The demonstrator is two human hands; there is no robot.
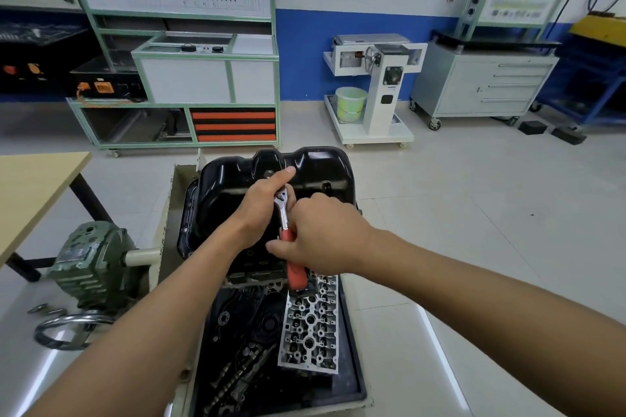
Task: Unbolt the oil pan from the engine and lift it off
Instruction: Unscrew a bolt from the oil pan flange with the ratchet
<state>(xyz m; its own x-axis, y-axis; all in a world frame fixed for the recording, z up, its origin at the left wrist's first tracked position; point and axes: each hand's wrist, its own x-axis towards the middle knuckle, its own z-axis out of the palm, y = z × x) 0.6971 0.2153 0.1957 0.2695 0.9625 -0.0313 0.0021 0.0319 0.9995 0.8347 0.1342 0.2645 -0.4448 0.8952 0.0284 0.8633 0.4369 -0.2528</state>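
Note:
The black oil pan [315, 165] sits on top of the engine on its stand, in the middle of the view. A ratchet wrench [282, 209] with a chrome shaft and a red handle stands over the pan. My left hand [261, 204] holds the ratchet's head, thumb stretched towards a bolt on the pan. My right hand [321, 237] grips the red handle; the handle's end shows below it. The socket under the ratchet head is hidden by my left hand.
A silver cylinder head [310, 328] and dark engine parts lie in the tray [352, 382] below the pan. A green gearbox [91, 264] and a steel ring [64, 328] stand at the left, beside a wooden table [34, 189]. Cabinets and a white machine stand at the back.

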